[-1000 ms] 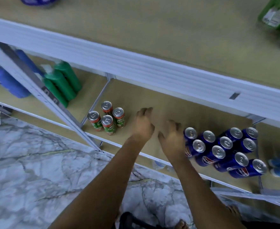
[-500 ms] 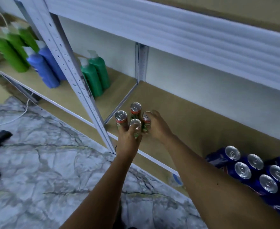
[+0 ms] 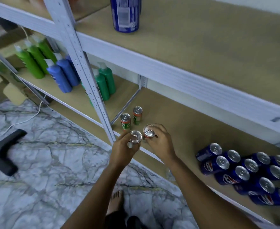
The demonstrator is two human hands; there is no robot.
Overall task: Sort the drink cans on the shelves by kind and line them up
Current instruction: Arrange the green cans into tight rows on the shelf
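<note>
Bare shelf board [image 3: 177,128] lies open between green cans [image 3: 125,121] (two upright) and blue cans [image 3: 245,172].

legible marking is scarce. the blue cans [image 3: 225,177] lying on the lower shelf carry a round red, white and blue logo with white lettering that appears to read "pepsi", though blurred. the tall blue can [image 3: 125,14] on the upper shelf shows a white panel with a barcode and fine print, too small to read. lettering on the green cans [image 3: 125,121] cannot be read.
</note>
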